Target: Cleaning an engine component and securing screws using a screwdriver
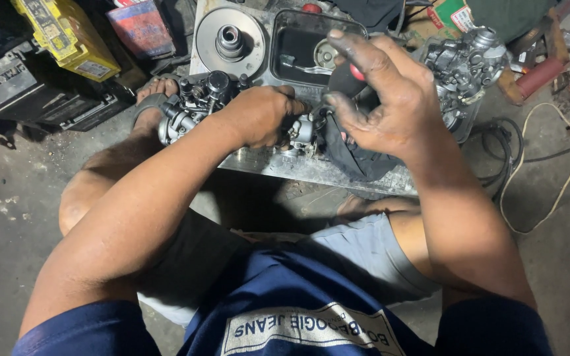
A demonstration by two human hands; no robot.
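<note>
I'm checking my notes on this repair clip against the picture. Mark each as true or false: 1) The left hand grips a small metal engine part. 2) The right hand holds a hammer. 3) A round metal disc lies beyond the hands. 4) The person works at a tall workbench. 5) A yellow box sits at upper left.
1) True: the left hand is closed on the small metal engine part.
2) False: the right hand holds a dark tool handle with a red spot.
3) True: the round metal disc lies there.
4) False: they sit low over a metal plate on the floor.
5) True: the yellow box.
</note>
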